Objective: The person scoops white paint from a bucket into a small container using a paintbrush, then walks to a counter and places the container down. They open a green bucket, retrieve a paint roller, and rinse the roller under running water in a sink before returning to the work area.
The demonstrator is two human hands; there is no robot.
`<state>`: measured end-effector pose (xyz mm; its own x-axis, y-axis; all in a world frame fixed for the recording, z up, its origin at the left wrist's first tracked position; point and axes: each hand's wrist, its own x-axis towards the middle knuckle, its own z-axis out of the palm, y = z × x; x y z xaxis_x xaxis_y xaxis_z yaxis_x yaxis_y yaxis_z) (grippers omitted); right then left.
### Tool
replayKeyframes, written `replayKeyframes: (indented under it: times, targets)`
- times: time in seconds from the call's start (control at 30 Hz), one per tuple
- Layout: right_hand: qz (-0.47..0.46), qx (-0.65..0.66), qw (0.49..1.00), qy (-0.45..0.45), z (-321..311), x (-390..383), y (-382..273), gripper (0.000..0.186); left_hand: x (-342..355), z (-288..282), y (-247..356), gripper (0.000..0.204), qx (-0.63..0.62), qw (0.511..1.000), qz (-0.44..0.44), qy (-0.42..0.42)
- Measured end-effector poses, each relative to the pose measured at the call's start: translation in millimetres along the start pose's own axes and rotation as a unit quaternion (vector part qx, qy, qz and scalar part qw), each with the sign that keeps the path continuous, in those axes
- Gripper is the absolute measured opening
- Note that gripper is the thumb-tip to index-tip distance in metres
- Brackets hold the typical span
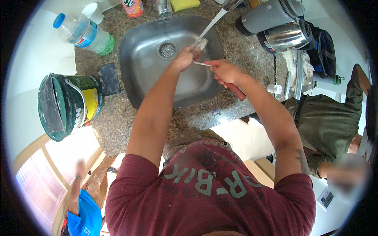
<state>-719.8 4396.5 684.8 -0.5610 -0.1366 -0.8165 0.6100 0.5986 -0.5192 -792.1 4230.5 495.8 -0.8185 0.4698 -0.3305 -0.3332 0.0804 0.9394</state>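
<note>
A small paint roller with a reddish handle and a thin metal rod is held over the right part of a steel sink. My right hand is closed round the handle, near the sink's right rim. My left hand is closed on the whitish roller sleeve, partly hiding it. From the tap at the top, a stream of water runs down onto the sleeve and the left hand. The round drain shows left of the hands.
Left of the sink stand a green bucket, a dark flat pad and a plastic bottle. A yellow sponge lies behind. A grey flask and steel kettle are at right. People stand on both sides.
</note>
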Motion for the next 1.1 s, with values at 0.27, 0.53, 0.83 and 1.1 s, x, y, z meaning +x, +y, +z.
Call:
replayKeyframes:
  times: [0.27,0.53,0.83,1.1]
  targets:
    - [-0.090,-0.124,0.986,0.062,10.7,-10.0,-6.5,0.044,12.3,2.2,11.3,0.048,-0.109,0.982,-0.068,0.140]
    - [-0.088,-0.194,0.975,0.066,5.4,-21.6,-10.0,0.042,-5.9,-7.0,20.8,0.040,-0.325,0.946,0.019,0.010]
    - [-0.207,-0.229,0.946,0.105,17.0,-1.3,15.6,0.042,-12.5,10.5,39.3,0.030,-0.236,0.950,-0.049,0.198]
    - [-0.077,-0.166,0.981,0.070,20.6,-14.6,-4.5,0.041,-15.5,2.5,28.3,0.043,-0.244,0.964,0.057,0.085]
